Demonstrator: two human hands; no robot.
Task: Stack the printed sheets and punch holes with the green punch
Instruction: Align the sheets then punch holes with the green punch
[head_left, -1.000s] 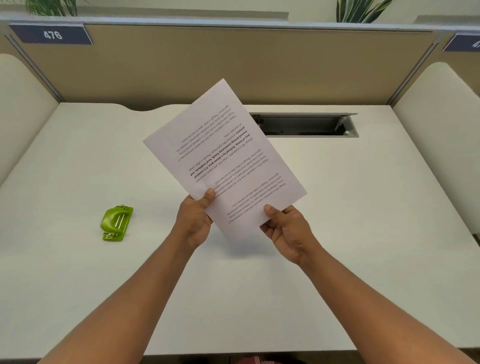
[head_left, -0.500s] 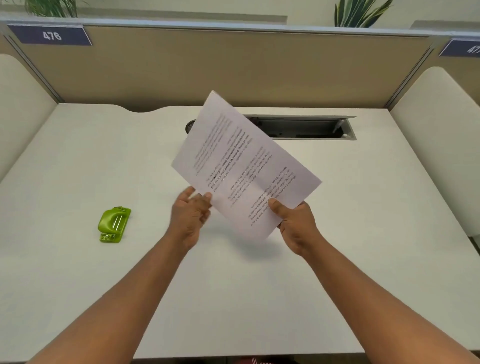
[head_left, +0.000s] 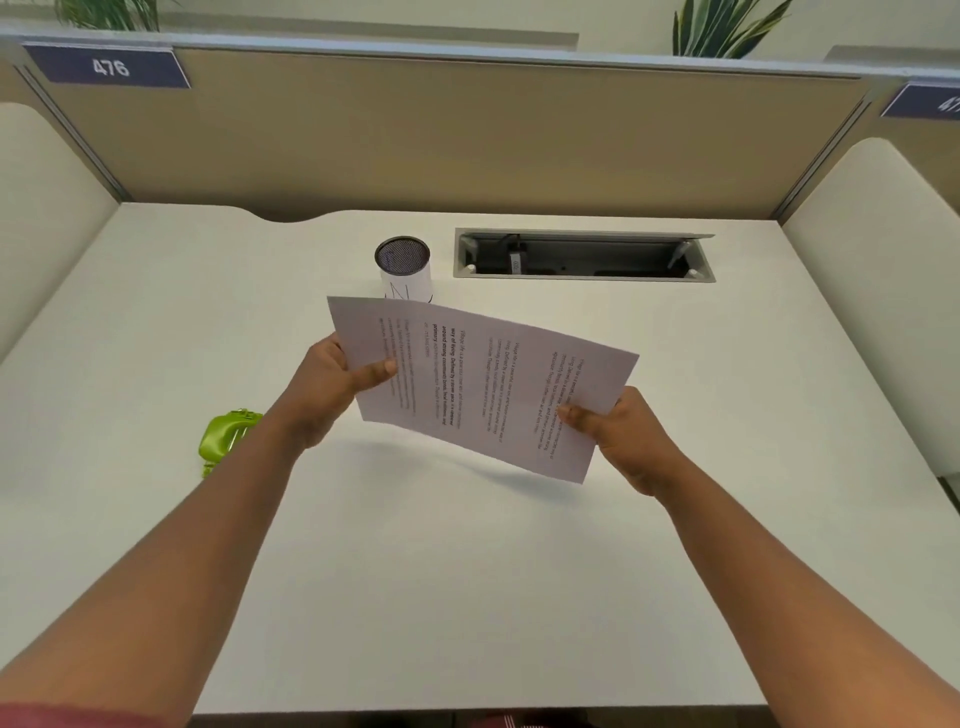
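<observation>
Both hands shut on printed sheets (head_left: 483, 387), long side running left (head_left: 332, 382) to right (head_left: 621, 434). Green punch (head_left: 224, 435) down-left on worktop (head_left: 467, 597), nearer left grip.

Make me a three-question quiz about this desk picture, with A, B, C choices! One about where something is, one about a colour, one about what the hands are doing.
1. Where is the hole punch?
A. On the desk, beside the left forearm
B. Inside the mesh cup
C. In the right hand

2. What colour is the punch?
A. Red
B. Green
C. Black

3. How are the printed sheets held?
A. Lying flat on the desk
B. In the air, in the grip of both hands
C. Rolled into a tube

Answers:
1 A: it sits on the white desk, partly hidden by the forearm.
2 B: its body is bright lime green.
3 B: the left hand and right hand pinch opposite ends, with a shadow on the desk below.
</observation>
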